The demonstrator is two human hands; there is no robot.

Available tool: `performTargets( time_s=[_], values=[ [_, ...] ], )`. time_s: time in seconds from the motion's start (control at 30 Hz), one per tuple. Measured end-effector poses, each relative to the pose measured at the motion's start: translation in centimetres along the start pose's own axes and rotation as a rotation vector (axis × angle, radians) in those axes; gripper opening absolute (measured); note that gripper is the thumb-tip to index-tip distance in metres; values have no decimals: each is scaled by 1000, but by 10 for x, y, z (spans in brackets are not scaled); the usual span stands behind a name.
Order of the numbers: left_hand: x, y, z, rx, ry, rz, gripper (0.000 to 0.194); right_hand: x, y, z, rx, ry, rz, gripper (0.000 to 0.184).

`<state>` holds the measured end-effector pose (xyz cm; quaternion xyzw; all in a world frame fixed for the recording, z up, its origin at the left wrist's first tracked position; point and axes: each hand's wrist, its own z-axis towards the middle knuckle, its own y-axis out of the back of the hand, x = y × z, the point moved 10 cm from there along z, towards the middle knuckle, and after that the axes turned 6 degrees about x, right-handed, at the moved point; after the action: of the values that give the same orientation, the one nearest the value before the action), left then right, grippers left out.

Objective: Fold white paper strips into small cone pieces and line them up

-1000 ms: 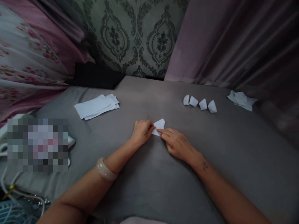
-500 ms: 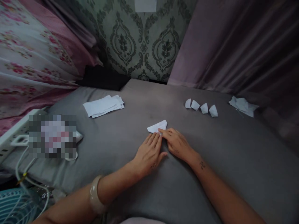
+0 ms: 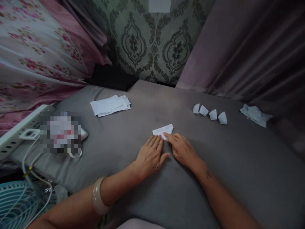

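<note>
A small folded white paper [image 3: 163, 130] lies on the grey sheet [image 3: 238, 165] in front of me. My left hand [image 3: 150, 156] rests flat on the sheet just below the paper, fingers stretched out, fingertips at its near edge. My right hand [image 3: 182, 149] lies beside it with the index finger pressed on the paper's near corner. A pale bangle [image 3: 97, 197] sits on my left wrist.
A stack of white paper sheets [image 3: 110, 105] lies at the back left. Several small folded paper pieces [image 3: 210, 113] stand in a row at the back right, with crumpled white scraps [image 3: 255, 114] beyond. A power strip [image 3: 16, 135], cables and a fan grille [image 3: 14, 203] are at the left.
My left hand has come off the paper's left side, opened and laid flat below it. The right index finger stays on the paper. The view has shifted slightly.
</note>
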<state>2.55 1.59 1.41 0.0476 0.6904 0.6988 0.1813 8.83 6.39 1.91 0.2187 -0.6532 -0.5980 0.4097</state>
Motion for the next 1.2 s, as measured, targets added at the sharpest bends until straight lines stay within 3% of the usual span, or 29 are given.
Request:
performTargets(
  time_s=[0.13, 0.2, 0.3, 0.37, 0.5, 0.67, 0.8, 0.9, 1.07, 1.2],
  values=[
    [22, 11, 6, -47, 72, -3, 50, 2, 2, 0, 10, -27, -9, 51],
    [35, 14, 15, -35, 92, -77, 38, 3, 3, 1, 5, -35, -11, 50],
    [66, 23, 27, -127, 235, -217, 30, 5, 6, 0, -6, -42, -4, 44],
    [77, 18, 35, -121, 282, -306, 27, 5, 7, 0, -25, -40, 18, 41],
    [85, 6, 42, -105, 315, -419, 19, -1, 8, 5, -109, 13, 103, 35],
    [87, 6, 41, -145, 342, -455, 15, -25, 10, 21, -192, 5, 262, 26],
    [89, 4, 45, -76, 361, -467, 15, -39, 20, 32, -195, -10, 213, 39],
    [89, 7, 50, -64, 310, -453, 13, -42, 20, 37, -124, 8, 198, 48],
    [80, 18, 68, -64, 79, -405, 10, -51, 25, 26, -177, -66, 202, 28],
    [66, 16, 84, 20, -95, -356, 11, -62, 21, 14, -188, -180, 197, 22]
  ],
)
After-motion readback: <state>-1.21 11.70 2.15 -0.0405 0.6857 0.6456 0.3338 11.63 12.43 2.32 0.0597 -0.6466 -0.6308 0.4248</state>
